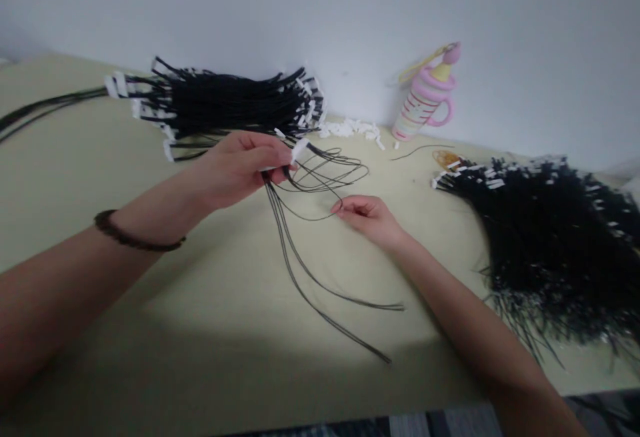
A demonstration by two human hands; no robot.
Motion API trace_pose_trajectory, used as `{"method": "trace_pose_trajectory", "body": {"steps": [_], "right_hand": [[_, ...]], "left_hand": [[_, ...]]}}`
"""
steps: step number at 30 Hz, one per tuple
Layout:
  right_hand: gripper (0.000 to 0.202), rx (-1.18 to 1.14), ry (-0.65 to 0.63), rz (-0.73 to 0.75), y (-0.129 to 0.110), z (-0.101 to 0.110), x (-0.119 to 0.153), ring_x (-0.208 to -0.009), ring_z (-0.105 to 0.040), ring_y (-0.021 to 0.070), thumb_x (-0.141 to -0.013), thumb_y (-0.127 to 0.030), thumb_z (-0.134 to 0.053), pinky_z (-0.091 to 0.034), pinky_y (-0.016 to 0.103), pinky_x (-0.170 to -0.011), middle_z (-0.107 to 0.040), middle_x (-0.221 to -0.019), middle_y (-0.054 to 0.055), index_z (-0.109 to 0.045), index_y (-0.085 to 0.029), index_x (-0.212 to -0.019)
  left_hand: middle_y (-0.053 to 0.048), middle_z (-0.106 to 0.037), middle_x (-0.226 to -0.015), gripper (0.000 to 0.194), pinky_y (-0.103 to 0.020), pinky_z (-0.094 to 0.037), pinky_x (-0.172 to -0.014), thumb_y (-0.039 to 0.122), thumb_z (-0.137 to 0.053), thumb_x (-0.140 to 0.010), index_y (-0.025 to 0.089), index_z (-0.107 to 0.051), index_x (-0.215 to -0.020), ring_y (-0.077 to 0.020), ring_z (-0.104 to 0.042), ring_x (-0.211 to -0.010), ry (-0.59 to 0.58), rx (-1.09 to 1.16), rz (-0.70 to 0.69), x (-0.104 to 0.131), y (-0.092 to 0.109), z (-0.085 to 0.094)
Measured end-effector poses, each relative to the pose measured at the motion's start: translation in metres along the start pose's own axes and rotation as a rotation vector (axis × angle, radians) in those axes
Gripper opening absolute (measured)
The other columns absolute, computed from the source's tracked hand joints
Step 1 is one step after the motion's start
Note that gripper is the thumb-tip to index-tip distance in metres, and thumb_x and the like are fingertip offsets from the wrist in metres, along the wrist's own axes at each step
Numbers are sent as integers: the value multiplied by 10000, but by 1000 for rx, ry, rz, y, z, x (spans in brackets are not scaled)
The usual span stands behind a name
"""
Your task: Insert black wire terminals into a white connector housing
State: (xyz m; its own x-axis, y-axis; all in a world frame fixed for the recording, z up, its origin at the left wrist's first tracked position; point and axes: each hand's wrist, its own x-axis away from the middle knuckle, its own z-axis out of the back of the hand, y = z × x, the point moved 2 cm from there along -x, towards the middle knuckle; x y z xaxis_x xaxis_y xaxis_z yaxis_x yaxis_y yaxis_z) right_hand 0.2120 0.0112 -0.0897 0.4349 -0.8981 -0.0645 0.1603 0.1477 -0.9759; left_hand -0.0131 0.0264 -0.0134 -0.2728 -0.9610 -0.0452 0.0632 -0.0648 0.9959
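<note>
My left hand (245,160) pinches a small bundle of thin black cords near a white tag (300,150). Below it, the loose cord ends (320,310) trail down and to the right over the table. Thin loops of cord (350,169) spread to the right of the same fingers. One thin strand runs from the bundle to my right hand (367,217), whose thumb and fingers are pressed together on it, lower and to the right of my left hand.
Behind my left hand lies a tied pile of black cords (225,100) with white tags. Small white pieces (350,129) and a pink and white bottle (423,103) are near the wall. A large heap of black cords (540,237) covers the right side of the pale table (210,330).
</note>
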Motion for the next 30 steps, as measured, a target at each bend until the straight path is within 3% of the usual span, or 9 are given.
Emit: {"method": "trace_pose_trajectory", "body": {"steps": [4, 7, 9, 13, 16, 19, 23, 26, 30], "right_hand": [[338, -228, 27, -136, 2, 8, -1, -477, -487, 73, -649, -374, -702, -341, 173, -407, -581, -609, -16, -612, -152, -888], [344, -359, 55, -149, 1, 16, -3, -714, -633, 149, -637, -368, -710, -467, 218, -530, -666, -888, 57, -598, -185, -907], [334, -394, 98, -104, -3, 26, -4, -884, -633, 170, -685, -358, -671, -505, 257, -655, -645, -1042, 59, -585, -219, -977], [345, -358, 233, 41, -15, 42, -3, -1053, -564, 153, -742, -274, -610, -479, 299, -806, -602, -1144, 29, -548, -269, -1081], [227, -239, 308, 132, -21, 35, 1, -819, -602, 104, -740, -224, -600, -466, 231, -695, -653, -890, 5, -596, -220, -966], [107, -99, 182, 125, -23, 6, 4, -556, -513, 69, -718, -219, -624, -416, 195, -546, -584, -634, -28, -614, -167, -811], [121, 17, -68, 33, -18, -39, 9, -540, -498, 71, -749, -246, -593, -401, 195, -511, -575, -655, -10, -618, -140, -803], [137, 198, -50, 69, -14, -55, 9, -532, -467, 64, -785, -243, -553, -364, 185, -501, -573, -661, -7, -632, -134, -810], [149, 349, 54, 92, -11, -59, 10, -506, -426, 61, -802, -246, -537, -314, 184, -486, -544, -607, -18, -639, -138, -793]], "left_hand": [[-11, -578, -518, 85, -243, -355, -487, 280, -655, -635, 216, -672, -582, -113, -473, -473, -314, -199, -36, 13, 14, -4], [-14, -593, -534, 111, -241, -348, -491, 310, -636, -663, 220, -699, -650, -126, -490, -496, -589, -441, -27, 22, 13, -19], [1, -580, -543, 134, -231, -341, -504, 303, -594, -693, 223, -699, -669, -116, -477, -507, -653, -556, -51, 24, 8, -28], [33, -534, -502, 151, -212, -300, -473, 257, -549, -689, 209, -673, -615, -91, -428, -471, -541, -602, -44, 19, -9, -37], [30, -544, -478, 152, -220, -252, -437, 273, -567, -670, 193, -666, -587, -84, -388, -430, -324, -553, 53, 10, -25, -36], [9, -578, -515, 158, -218, -284, -466, 286, -584, -671, 177, -673, -599, -95, -428, -475, -174, -396, 150, 5, -37, -34], [5, -571, -551, 135, -217, -334, -528, 242, -588, -670, 154, -648, -588, -102, -466, -538, -124, -213, 188, 4, -43, -37], [-1, -574, -579, 130, -223, -349, -543, 229, -581, -678, 139, -636, -601, -103, -478, -557, -117, -129, 197, 4, -48, -38], [1, -566, -579, 148, -227, -347, -538, 241, -574, -698, 130, -627, -616, -100, -476, -555, -114, -79, 183, 1, -55, -38]]}}
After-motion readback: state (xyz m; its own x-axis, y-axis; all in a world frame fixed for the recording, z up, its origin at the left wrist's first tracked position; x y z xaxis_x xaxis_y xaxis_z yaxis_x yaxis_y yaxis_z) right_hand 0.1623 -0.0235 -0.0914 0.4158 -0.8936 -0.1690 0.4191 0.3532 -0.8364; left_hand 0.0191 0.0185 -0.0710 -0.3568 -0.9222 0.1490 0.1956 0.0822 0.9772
